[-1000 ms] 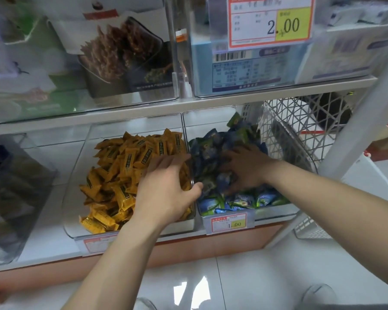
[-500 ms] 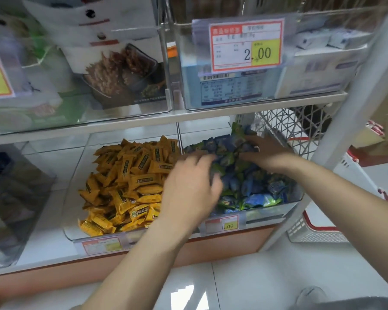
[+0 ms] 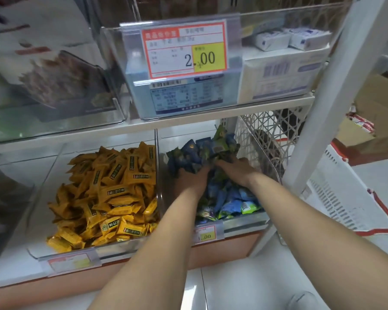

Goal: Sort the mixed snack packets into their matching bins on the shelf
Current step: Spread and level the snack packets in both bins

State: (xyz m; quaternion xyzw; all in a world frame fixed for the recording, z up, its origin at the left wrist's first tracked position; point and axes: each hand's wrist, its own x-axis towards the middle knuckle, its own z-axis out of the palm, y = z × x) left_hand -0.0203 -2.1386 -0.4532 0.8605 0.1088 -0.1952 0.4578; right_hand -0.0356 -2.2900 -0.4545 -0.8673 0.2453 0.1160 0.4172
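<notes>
The blue packets [image 3: 229, 198] lie heaped in the clear bin [image 3: 244, 222] on the lower shelf, and both grips are sunk into the far end of that heap. The left grip [image 3: 193, 177] lies knuckles up with a raised clump of blue and green packets just beyond it. Its fingers are buried among the wrappers, so whether it clasps any of them cannot be told. The right grip [image 3: 235, 168] lies just beside the left grip, on its right, pressed into the same pile. Its fingers are also hidden, and its hold cannot be told either. The two nearly touch at the thumbs.

Left of the left grip, across a clear dividing wall, a second bin [image 3: 112, 248] holds yellow packets [image 3: 112, 193], which neither grip touches. Below the wrists, a small price tag [image 3: 205, 236] is fixed to the front of the blue packets' bin. Right of the right grip stands a white lattice basket [image 3: 267, 135], then a white shelf post [image 3: 336, 86], and past that a white crate with red trim [image 3: 345, 198] on the floor. Above both grips, the upper shelf [image 3: 188, 117] carries clear bins of boxes, one with a large price tag [image 3: 186, 49] reading 2.00.
</notes>
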